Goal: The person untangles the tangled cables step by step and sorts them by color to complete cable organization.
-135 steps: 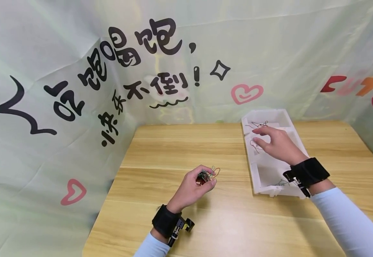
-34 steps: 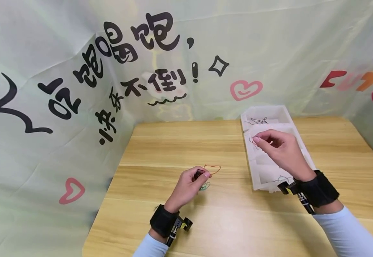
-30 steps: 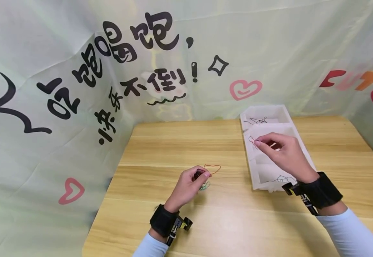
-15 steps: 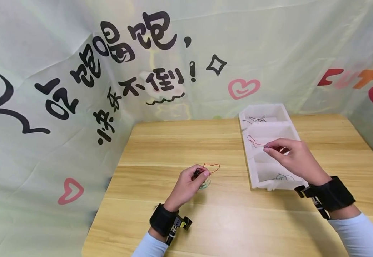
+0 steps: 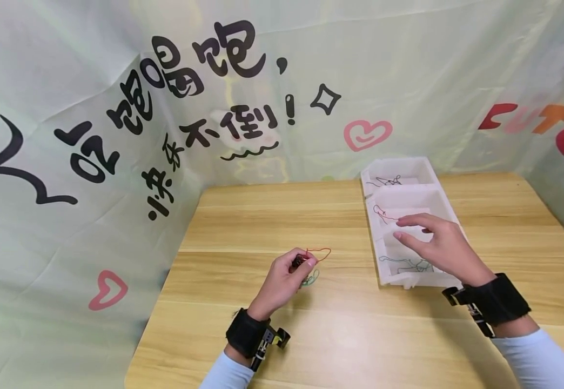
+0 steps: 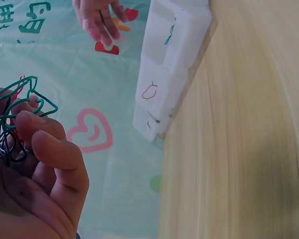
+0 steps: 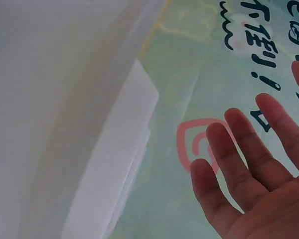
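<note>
My left hand [image 5: 284,278] grips a small bundle of thin wires above the table. A red wire loop [image 5: 329,252] sticks out beyond its fingers, and green wire [image 6: 27,94] and black wire [image 6: 5,142] show in the left wrist view. My right hand [image 5: 440,246] hovers over a white divided tray [image 5: 384,259], fingers spread and nothing between them. Just left of its fingertips lies a red wire [image 5: 381,214] in the middle compartment. Black wires [image 5: 386,181] lie in the back compartment, green wires [image 5: 415,265] in the front one.
The wooden table [image 5: 257,227] carries the tray at its right rear. A pale printed cloth [image 5: 432,81] hangs behind and at both sides, close to the table's edges. A camera band [image 5: 496,302] sits on the right wrist.
The right hand drew a red wire rightward out of the middle compartment's left side, then its fingers parted and let go. The left hand with its bundle has hardly moved.
</note>
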Demonstrator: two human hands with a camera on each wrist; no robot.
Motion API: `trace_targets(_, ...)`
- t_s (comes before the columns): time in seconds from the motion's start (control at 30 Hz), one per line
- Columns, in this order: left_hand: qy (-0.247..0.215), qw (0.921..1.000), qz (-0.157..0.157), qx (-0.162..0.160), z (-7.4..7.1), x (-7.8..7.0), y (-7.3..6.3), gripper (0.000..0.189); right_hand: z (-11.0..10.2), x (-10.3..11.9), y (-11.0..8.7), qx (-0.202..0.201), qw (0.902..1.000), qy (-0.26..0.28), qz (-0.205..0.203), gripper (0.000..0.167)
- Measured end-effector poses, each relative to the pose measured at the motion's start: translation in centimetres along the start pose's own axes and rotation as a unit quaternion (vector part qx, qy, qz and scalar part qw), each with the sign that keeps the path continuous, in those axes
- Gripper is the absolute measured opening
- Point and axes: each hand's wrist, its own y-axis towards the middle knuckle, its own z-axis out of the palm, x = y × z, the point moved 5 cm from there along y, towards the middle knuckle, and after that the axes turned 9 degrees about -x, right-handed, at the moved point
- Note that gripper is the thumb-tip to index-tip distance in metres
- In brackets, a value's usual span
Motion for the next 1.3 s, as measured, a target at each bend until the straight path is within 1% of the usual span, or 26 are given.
trace_targets(0.2,-0.007,0.9999,-0.005,0.006,0.1,-0.2,0.0,0.024,0.4,0.6,0.0,-0.001,0.9997,0.021,-0.014,0.017)
trace_targets(0.4,-0.009,0.9999,-0.006,0.008,0.2,-0.2,0.0,0.024,1.3,1.4,-0.1,0.021,0.9988,0.038,-0.02,0.013)
trace_targets(0.6,-0.011,0.9998,-0.007,0.017,0.4,-0.1,-0.1,0.023,2.8,3.0,-0.1,0.045,0.9957,0.059,-0.055,0.012)
trace_targets(0.67,-0.012,0.9997,-0.01,0.019,0.4,-1.0,-0.3,0.021,3.3,3.6,-0.1,0.056,0.9945,0.063,-0.062,0.012)
trace_targets(0.8,-0.01,0.9996,-0.016,0.02,0.4,-2.9,-0.6,0.017,4.4,4.5,-0.3,0.08,0.992,0.076,-0.06,0.011)
trace_targets(0.83,-0.008,0.9996,-0.018,0.02,0.3,-3.1,-0.6,0.017,4.6,4.7,-0.3,0.085,0.9912,0.081,-0.061,0.012)
trace_targets(0.97,0.003,0.9997,-0.018,0.016,0.4,-1.6,-0.3,0.014,5.5,5.9,-0.4,0.098,0.9861,0.107,-0.08,0.016)
trace_targets(1.03,0.009,0.9998,-0.014,0.012,0.5,-0.7,-0.1,0.014,5.8,6.5,-0.4,0.106,0.9821,0.12,-0.1,0.022)
trace_targets(1.07,0.011,0.9998,-0.01,0.011,0.6,-0.4,0.0,0.014,6.0,6.8,-0.5,0.11,0.9798,0.126,-0.109,0.025)
trace_targets(1.17,0.016,0.9998,0.001,0.01,0.7,-0.3,0.0,0.014,6.6,7.6,-0.6,0.126,0.972,0.146,-0.134,0.035)
trace_targets(1.3,0.013,0.9997,0.014,0.016,0.8,-0.3,0.1,0.017,7.3,8.5,-0.9,0.144,0.964,0.164,-0.152,0.044)
